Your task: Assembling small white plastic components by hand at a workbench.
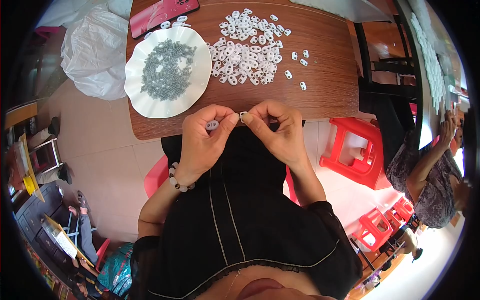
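Observation:
My left hand (202,137) is closed, with a white oval plastic piece with two holes (212,125) tucked in its curled fingers. Its thumb and forefinger pinch together at the table's near edge; anything between their tips is too small to make out. Facing it, my right hand (282,132) grips a small white two-holed plastic piece (243,114) between thumb and forefinger. Just beyond my left hand, a white scalloped plate (134,92) holds a heap of small grey pins (167,70). Many similar white two-holed pieces (245,57) lie piled beyond both hands, several of them scattered to the right.
The brown wooden table (327,45) carries a pink phone (162,16) at its far left. A white plastic bag (92,55) lies left of the table. Red stools (345,155) stand on the right, where another person (427,175) sits at a neighbouring table.

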Tool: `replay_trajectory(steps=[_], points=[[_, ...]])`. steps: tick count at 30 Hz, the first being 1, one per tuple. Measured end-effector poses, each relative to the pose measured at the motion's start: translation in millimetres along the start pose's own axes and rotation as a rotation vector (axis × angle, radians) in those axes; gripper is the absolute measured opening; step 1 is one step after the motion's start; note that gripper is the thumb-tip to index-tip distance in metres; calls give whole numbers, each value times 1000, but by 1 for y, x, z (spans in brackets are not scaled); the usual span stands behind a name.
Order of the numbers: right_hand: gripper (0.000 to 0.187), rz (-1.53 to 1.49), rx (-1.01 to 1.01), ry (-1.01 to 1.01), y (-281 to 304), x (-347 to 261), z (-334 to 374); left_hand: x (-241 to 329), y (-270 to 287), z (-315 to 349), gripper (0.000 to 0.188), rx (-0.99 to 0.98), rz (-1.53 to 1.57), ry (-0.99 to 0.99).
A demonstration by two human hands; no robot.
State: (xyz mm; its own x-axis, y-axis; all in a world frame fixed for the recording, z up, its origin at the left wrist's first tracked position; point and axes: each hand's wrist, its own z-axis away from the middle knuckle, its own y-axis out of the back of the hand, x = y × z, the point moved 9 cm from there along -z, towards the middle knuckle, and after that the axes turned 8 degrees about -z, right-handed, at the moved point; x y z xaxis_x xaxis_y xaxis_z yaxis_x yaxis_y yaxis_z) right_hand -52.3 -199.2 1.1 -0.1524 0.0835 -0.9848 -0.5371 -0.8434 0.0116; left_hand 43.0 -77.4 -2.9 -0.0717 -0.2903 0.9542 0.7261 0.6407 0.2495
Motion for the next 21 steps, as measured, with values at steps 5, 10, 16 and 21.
replay_trajectory(steps=[5,10,16,21], points=[[10,54,-26,41,-2,-1,0,-1,0,1,13,7,-4,-6],[9,64,-33,36,-4,1,0,-3,1,1,13,19,-15,-14],[9,26,-32,20,-4,0,-1,-1,3,-1,14,-9,-27,5],[10,-8,-28,-2,-3,3,-2,-4,3,-1,15,-10,-2,16]])
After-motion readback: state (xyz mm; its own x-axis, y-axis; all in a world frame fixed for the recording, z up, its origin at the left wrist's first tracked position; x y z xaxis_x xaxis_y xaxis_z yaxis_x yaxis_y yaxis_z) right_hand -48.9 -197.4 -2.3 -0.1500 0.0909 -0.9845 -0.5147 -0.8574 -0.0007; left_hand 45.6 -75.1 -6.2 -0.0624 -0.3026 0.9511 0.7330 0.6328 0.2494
